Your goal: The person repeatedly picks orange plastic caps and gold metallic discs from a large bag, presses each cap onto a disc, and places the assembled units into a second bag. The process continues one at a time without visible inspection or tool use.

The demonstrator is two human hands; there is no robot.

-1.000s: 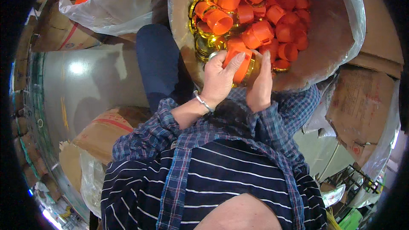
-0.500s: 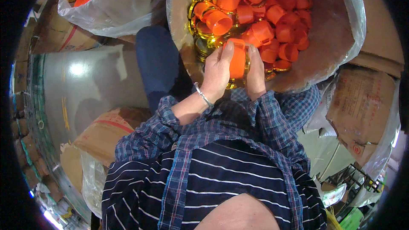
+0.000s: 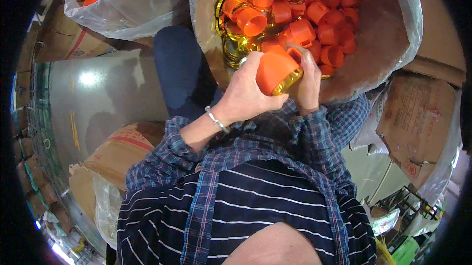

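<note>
An orange plastic cup (image 3: 275, 71) is held tilted between my hands, just over the near rim of a lined box. My left hand (image 3: 246, 88) wraps round its left side, thumb at the lower edge. My right hand (image 3: 309, 81) closes on the other side, by the cup's looped handle (image 3: 295, 54). A shiny gold ring-like piece (image 3: 290, 81) sits at the cup's lower right end, partly behind my fingers. Beyond my hands lie many loose orange cups (image 3: 301, 32), with shiny gold round pieces (image 3: 233, 49) among them at the left.
The box's clear plastic liner (image 3: 410, 19) folds over its rim. A second plastic-lined box (image 3: 123, 17) with orange cups stands at the upper left. Cardboard boxes (image 3: 118, 152) lie at my left, and another carton (image 3: 418, 122) is at the right.
The cup has turned from upright to tilted, so its handle now points to the far right. My left hand has shifted round its side, and the right hand has moved slightly right.
</note>
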